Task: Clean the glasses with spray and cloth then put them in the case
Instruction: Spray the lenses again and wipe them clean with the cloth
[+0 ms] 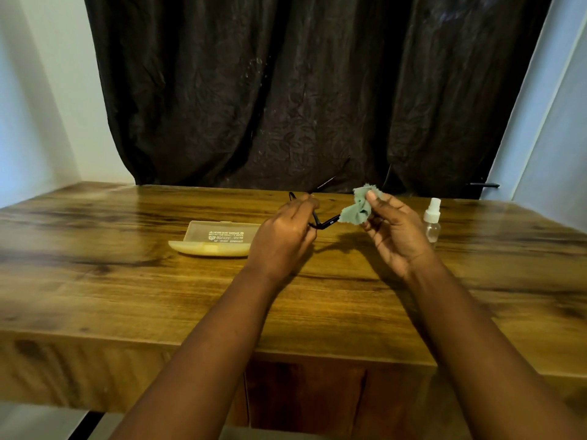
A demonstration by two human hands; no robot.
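Observation:
Black-framed glasses [325,224] are held above the wooden table [127,281]. My left hand [287,233] grips one side of the frame, and a temple arm sticks up and back. My right hand [394,231] pinches a crumpled grey-green cloth [357,208] over the other lens, which the cloth hides. A beige glasses case [216,238] lies open on the table left of my left hand. A small clear spray bottle [432,219] with a white nozzle stands upright just right of my right hand.
A dark curtain [301,90] hangs behind the table's far edge. Pale walls stand at both sides. The table's near edge runs across the lower part of the view, with a wooden panel below it.

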